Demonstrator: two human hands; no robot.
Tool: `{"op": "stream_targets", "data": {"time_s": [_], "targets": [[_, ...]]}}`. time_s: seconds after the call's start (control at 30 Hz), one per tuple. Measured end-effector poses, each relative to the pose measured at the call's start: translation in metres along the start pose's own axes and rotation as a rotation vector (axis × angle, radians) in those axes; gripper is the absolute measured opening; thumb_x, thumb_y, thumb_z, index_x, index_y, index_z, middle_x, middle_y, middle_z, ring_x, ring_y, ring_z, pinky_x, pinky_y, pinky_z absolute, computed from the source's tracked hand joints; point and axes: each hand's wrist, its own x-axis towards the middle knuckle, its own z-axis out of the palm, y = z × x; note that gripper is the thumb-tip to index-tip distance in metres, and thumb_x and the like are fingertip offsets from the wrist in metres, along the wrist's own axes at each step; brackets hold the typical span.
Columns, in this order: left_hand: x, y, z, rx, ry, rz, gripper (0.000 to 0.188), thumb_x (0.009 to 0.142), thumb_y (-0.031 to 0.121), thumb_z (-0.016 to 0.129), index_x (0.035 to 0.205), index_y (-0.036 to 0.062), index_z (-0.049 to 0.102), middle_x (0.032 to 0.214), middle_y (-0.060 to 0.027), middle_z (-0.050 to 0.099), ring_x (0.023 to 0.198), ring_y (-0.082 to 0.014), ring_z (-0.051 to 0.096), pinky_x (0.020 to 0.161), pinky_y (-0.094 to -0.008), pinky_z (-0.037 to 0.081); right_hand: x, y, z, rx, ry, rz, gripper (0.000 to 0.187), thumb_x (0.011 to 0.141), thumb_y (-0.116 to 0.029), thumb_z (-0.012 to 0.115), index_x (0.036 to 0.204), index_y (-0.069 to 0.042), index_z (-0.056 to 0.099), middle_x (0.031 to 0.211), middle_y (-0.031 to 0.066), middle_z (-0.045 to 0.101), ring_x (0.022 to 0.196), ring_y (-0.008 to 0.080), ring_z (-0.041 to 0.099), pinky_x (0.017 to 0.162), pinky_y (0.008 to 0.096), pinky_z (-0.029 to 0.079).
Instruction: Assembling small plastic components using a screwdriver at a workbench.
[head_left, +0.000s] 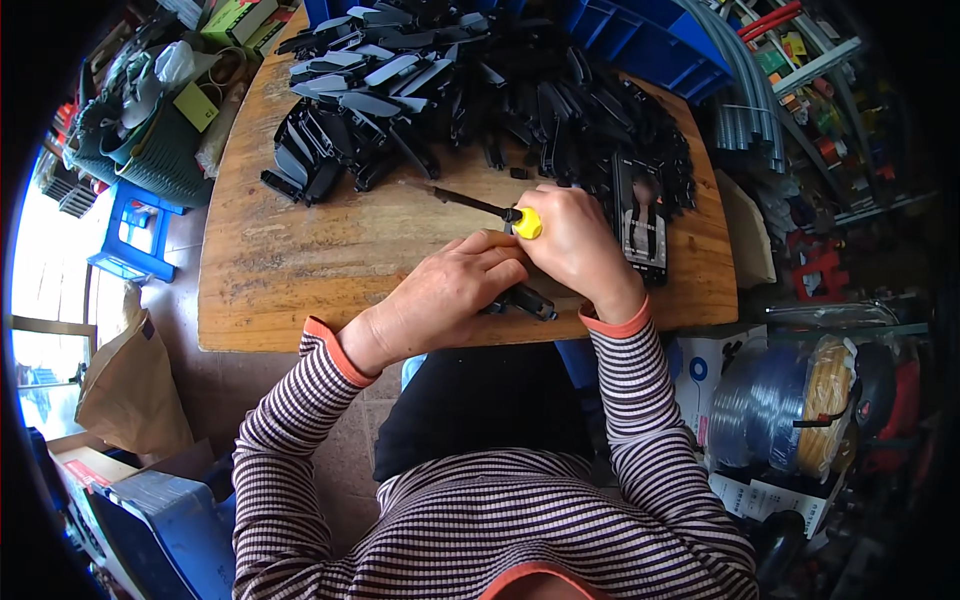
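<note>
My right hand [578,238] is closed around the yellow handle of a screwdriver [528,223], whose dark shaft points up and to the left over the table. Close beside it, my left hand [450,288] has its fingers curled over a small black part [528,301] near the table's front edge. Most of that part is hidden under both hands, so its kind cannot be made out. Beyond the hands lies a big heap of black and grey plastic parts [390,75]. To the right of my right hand a phone [640,215] lies on the table, its screen lit.
The wooden table [270,260] has a worn top. Blue plastic bins [650,45] stand at its far right. A blue stool [140,230] and a brown paper bag [135,385] are on the left. Coiled clear and yellow tubing [770,405] sits at the right, below crowded shelves.
</note>
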Motion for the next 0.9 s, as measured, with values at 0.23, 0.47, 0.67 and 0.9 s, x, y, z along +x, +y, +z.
{"op": "stream_targets", "data": {"time_s": [0.23,0.47,0.67,0.9], "targets": [[-0.003,-0.002,0.001,0.002,0.007,0.002,0.034,0.074,0.010,0.072,0.103,0.0009,0.059,0.128,-0.0128,0.057,0.121,-0.0307,0.050,0.100,-0.0394,0.044,0.015,-0.013,-0.023,0.329,0.253,0.042,0.013,0.083,-0.012,0.071,0.085,0.000,0.064,0.072,0.0083,0.064,0.062,0.0171,0.062,0.058,0.0297,0.049],[-0.003,-0.007,0.000,-0.023,0.006,0.003,0.036,0.073,0.010,0.073,0.105,0.0014,0.059,0.128,-0.0110,0.058,0.121,-0.0285,0.050,0.100,-0.0401,0.046,0.033,-0.014,0.015,0.856,0.485,0.076,0.016,0.090,-0.018,0.067,0.085,-0.003,0.064,0.069,0.0031,0.065,0.057,0.0030,0.056,0.053,0.0176,0.045],[0.008,-0.007,-0.022,0.161,-0.075,0.027,0.039,0.072,0.005,0.067,0.111,0.0045,0.060,0.125,-0.0092,0.060,0.114,-0.0255,0.053,0.094,-0.0388,0.045,0.005,0.001,-0.030,0.388,0.413,0.323,0.015,0.085,-0.015,0.070,0.082,-0.003,0.062,0.071,0.0086,0.065,0.061,0.0179,0.062,0.059,0.0298,0.050],[0.052,-0.018,-0.028,0.486,-0.243,0.305,0.041,0.073,0.005,0.063,0.114,0.0090,0.060,0.113,-0.0067,0.060,0.108,-0.0227,0.054,0.089,-0.0357,0.044,-0.013,0.026,0.009,-0.131,0.116,0.257,0.010,0.073,0.001,0.063,0.083,0.001,0.062,0.079,0.0210,0.064,0.078,0.0416,0.062,0.070,0.0452,0.050]]}}
